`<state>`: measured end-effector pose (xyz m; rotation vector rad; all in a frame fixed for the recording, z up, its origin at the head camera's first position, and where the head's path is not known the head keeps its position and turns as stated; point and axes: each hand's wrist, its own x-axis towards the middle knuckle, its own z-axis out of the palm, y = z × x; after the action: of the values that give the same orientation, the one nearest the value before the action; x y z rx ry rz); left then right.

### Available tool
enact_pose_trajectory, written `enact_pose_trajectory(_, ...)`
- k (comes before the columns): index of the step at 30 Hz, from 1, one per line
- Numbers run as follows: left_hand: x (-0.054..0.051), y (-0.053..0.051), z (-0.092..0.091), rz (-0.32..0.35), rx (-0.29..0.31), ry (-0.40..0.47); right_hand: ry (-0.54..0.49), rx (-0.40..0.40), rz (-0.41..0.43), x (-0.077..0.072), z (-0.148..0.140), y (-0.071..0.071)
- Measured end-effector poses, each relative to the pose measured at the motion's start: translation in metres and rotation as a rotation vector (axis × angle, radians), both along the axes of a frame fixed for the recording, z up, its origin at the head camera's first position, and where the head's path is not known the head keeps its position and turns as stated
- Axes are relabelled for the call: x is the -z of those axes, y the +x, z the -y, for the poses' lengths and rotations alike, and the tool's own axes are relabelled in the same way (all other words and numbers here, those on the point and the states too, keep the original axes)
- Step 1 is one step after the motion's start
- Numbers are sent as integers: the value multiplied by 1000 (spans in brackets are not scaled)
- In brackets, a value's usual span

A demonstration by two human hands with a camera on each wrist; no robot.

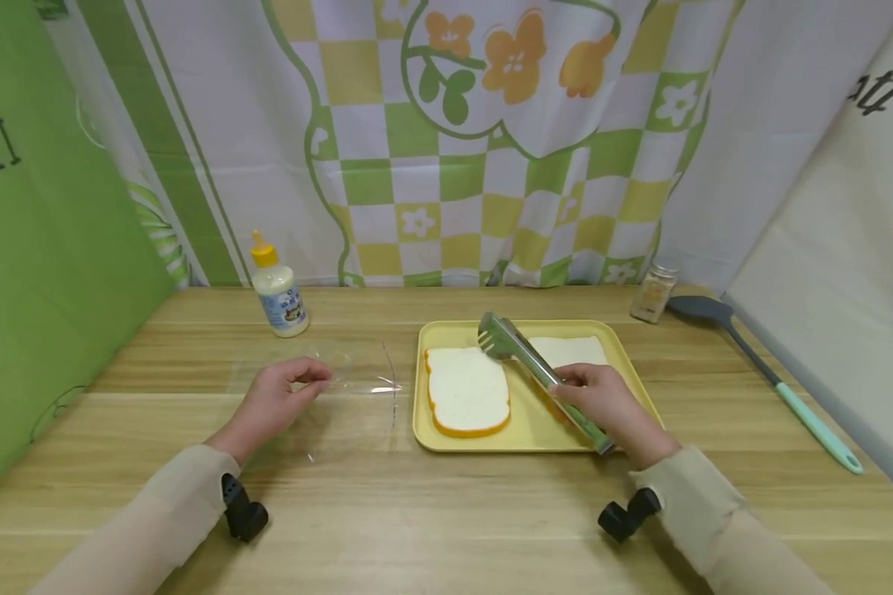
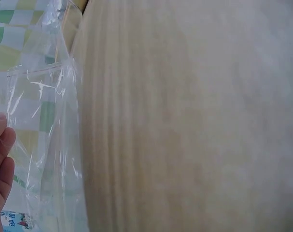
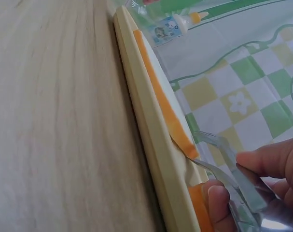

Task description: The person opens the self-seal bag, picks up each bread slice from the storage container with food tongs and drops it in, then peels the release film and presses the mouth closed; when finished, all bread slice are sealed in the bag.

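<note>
My left hand pinches a clear plastic bag between thumb and fingers, left of the tray; the left wrist view shows the crinkled film beside my fingers. With my right hand I grip metal tongs around their middle. Their head lies over the upper right corner of the left bread slice on the yellow tray. Another slice lies on the right side, partly hidden by the tongs and hand. In the right wrist view one tong tip is at the orange crust.
A sauce bottle with a yellow cap stands behind my left hand. At the back right are a small glass jar and a dark spatula with a mint handle. A patterned curtain hangs behind the table.
</note>
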<state>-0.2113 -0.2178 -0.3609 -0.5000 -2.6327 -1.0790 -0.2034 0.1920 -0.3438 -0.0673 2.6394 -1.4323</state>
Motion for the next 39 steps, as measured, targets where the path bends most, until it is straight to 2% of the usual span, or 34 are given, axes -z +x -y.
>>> enact_pose_trajectory(7, -1, -1, 0, 6, -4, 3, -149, -14, 107, 0, -4, 2)
enact_pose_trajectory(13, -1, -1, -1, 17, -3, -6, -245, -36, 141, -2, -6, 11)
enact_pose_trajectory(18, -1, -1, 0, 22, -12, -13, -279, -71, 117, -4, -3, 17)
enact_pose_trajectory(27, 0, 0, -1, -13, -8, -5, -376, -105, 83, -11, 8, 27)
enact_pose_trajectory(32, 1, 0, 0, -9, -4, -10, -367, -92, 62, -13, 19, 34)
enact_pose_trajectory(39, 1, 0, -1, 9, -1, -11, -371, -52, 39, -9, 30, 41)
